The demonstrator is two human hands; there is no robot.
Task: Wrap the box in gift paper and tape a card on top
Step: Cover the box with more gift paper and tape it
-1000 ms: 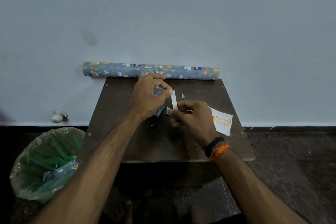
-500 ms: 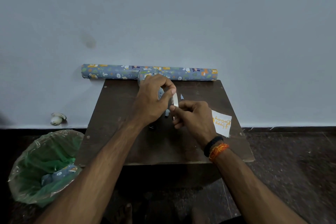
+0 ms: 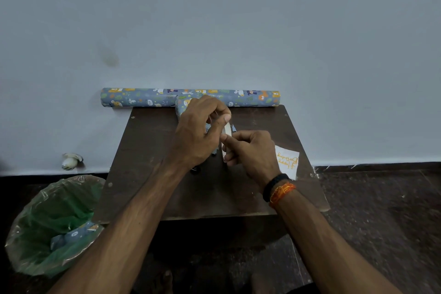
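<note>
Left hand (image 3: 199, 131) pinches the tape (image 3: 226, 130) end; right hand (image 3: 250, 150) grips the roll — likely drawing a strip for the card (image 3: 287, 160), lying within reach.

The gift paper roll (image 3: 191, 97) is grey-blue, printed with white and orange cartoon animals and green leaves — the wrapped box (image 3: 182, 106) matches. The card (image 3: 287, 161) is white with orange lettering; the worktop (image 3: 148, 150) dark brown; the bin liner (image 3: 47, 217) green.
</note>
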